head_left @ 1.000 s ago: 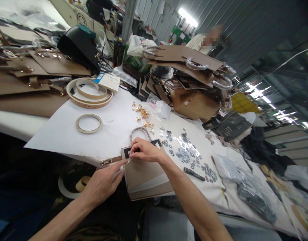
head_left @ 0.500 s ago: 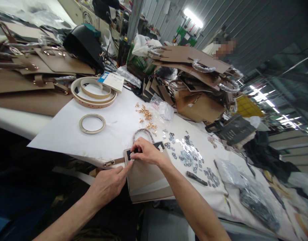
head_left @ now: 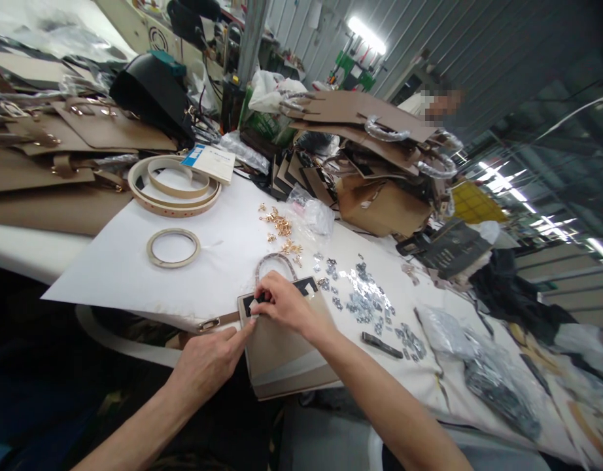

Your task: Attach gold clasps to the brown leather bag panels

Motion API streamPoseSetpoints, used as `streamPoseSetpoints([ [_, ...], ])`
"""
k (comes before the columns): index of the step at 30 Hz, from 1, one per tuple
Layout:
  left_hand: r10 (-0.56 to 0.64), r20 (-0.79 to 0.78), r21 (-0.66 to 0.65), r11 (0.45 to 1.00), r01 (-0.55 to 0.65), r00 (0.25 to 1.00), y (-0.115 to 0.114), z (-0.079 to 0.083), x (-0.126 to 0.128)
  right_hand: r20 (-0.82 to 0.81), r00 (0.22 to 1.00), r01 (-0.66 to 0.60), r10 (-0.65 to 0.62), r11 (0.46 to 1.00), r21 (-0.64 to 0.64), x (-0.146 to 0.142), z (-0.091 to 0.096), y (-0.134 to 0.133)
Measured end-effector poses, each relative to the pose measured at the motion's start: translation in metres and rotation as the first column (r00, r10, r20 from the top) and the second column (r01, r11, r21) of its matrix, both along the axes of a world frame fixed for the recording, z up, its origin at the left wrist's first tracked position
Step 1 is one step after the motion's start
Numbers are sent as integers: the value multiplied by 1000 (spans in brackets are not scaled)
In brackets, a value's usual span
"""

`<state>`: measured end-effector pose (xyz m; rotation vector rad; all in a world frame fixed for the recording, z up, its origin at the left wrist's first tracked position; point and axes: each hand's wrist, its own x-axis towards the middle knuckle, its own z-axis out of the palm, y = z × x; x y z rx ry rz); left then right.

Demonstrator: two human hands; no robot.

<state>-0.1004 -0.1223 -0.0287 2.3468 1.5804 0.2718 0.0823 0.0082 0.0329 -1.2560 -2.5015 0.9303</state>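
A tan leather bag [head_left: 282, 353] lies at the near edge of the white table [head_left: 135, 275], its handle [head_left: 275, 260] pointing away from me. My right hand [head_left: 282, 304] rests on the bag's top edge, fingers pinched on a small white piece by the dark opening. My left hand [head_left: 208, 360] sits beside the bag's left side, index finger stretched to touch that same corner, the other fingers curled. A strap with a gold buckle [head_left: 210, 323] sticks out leftward from the bag.
Gold fittings [head_left: 282, 229] and several silver metal parts [head_left: 365, 301] lie scattered beyond the bag. A dark tool [head_left: 381, 345] lies to the right. Tape rings [head_left: 172, 247] and a coiled strap [head_left: 174, 193] sit left. Stacked tan bag panels [head_left: 76, 131] and another person [head_left: 429, 101] are behind.
Both hands stay on the bag's top corner with only small finger shifts. The view has drifted slightly.
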Motion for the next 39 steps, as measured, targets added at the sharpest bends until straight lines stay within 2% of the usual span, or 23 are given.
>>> streamPoseSetpoints([
  [4, 36, 6, -11, 999, -36, 999, -3, -1, -1, -71, 995, -47, 67, 966, 253, 15, -16, -41],
  [6, 65, 46, -26, 998, -64, 997, -3, -3, -1, -14, 996, -83, 93, 937, 338, 21, -24, -59],
  [8, 94, 155, -58, 995, -86, 983, -1, -4, -1, 72, 992, -125, 106, 921, 370, 26, -31, -76],
  [10, 124, 311, -113, 989, -93, 942, 2, -3, -3, 148, 985, -138, 86, 912, 387, 27, -36, -89],
  [13, 220, 532, -253, 963, -94, 817, 6, 3, -10, 205, 978, -125, 41, 901, 416, 26, -44, -100],
  [15, 297, 626, -356, 931, -75, 721, 8, 9, -18, 200, 979, -111, 31, 909, 402, 27, -45, -102],
  [17, 348, 672, -424, 905, -45, 653, 7, 15, -28, 151, 987, -101, 53, 937, 334, 31, -41, -100],
  [19, 371, 695, -457, 889, -19, 616, 5, 19, -37, 20, 999, -34, 31, 969, 247, 39, -32, -96],
  [20, 375, 705, -466, 885, -6, 601, 3, 21, -42, -76, 997, 41, -26, 977, 210, 42, -26, -95],
  [21, 377, 714, -473, 881, 10, 590, 1, 23, -46, -184, 977, 141, -107, 973, 182, 44, -19, -95],
  [23, 366, 726, -479, 876, 47, 582, -2, 28, -51, -386, 885, 333, -262, 934, 129, 43, -6, -96],
  [25, 348, 733, -477, 876, 76, 584, -6, 37, -54, -509, 802, 402, -312, 912, 75, 32, 5, -100],
  [27, 320, 741, -461, 881, 100, 591, -8, 48, -55, -549, 788, 347, -278, 938, 22, 13, 13, -105],
  [30, 279, 736, -431, 896, 109, 617, -10, 65, -54, -560, 805, 205, -195, 978, -46, -18, 19, -109],
  [33, 274, 700, -423, 903, 74, 660, -10, 73, -54, -605, 772, 198, -192, 978, -58, -38, 17, -108],
  [36, 376, 658, -473, 881, -30, 653, -8, 68, -53, -655, 727, 251, -207, 968, -27, -38, 5, -101],
  [39, 513, 636, -534, 832, -151, 576, -2, 52, -47, -711, 693, 223, -119, 973, 54, -23, -16, -88],
])
